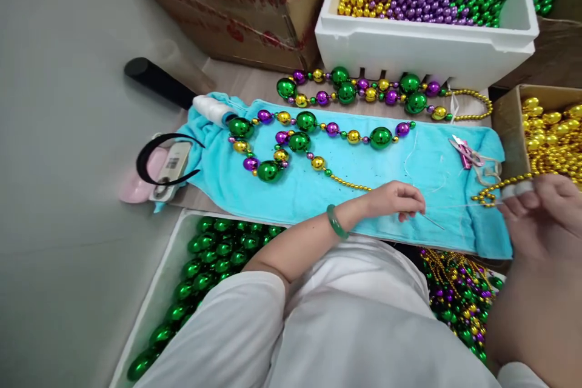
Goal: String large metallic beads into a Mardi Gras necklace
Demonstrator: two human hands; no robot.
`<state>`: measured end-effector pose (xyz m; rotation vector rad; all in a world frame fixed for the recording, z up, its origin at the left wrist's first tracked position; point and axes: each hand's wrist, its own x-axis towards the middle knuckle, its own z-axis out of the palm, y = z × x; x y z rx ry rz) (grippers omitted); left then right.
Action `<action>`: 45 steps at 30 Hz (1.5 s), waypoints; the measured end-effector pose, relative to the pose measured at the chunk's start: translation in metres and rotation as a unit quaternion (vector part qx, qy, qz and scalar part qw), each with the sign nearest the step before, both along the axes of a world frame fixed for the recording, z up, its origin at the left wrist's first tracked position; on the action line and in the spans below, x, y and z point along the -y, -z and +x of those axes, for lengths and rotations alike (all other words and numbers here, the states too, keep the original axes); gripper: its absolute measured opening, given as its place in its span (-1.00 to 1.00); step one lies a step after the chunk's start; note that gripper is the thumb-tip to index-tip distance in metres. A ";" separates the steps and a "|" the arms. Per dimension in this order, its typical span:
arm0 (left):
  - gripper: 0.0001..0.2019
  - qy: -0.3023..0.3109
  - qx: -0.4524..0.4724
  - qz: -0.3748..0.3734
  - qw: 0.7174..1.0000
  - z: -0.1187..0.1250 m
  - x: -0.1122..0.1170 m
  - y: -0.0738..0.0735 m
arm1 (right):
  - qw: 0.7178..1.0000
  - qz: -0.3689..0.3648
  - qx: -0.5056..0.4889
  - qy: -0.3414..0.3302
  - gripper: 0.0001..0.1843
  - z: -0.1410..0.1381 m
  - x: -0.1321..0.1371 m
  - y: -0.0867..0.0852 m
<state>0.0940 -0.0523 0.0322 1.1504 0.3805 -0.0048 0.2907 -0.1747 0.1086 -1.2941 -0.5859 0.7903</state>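
Observation:
My left hand (396,199), a green bangle at its wrist, is closed over the blue towel (350,194). A thin needle (434,222) sticks out from its fingers. Beneath that hand ends the gold-bead part of a strung necklace (269,171) of green, purple and gold balls. At the right edge, my right hand (531,209), partly blurred and with white wraps on its fingers, is closed at a strand of small gold beads (502,183). A fine thread (464,205) stretches between both hands. Pink-handled scissors (466,151) lie above the thread.
A finished-looking bead necklace (368,95) lies behind the towel. A white foam box (422,42) and cardboard boxes (254,18) of beads stand beyond. Gold beads fill a right-hand box (509,127). A thread spool (211,110) and black headband (142,157) sit left.

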 end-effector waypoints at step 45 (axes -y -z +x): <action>-0.71 -0.018 -0.265 0.713 0.649 -0.131 -0.062 0.019 | 0.782 -0.507 0.353 -0.082 -0.57 0.047 0.009 0.132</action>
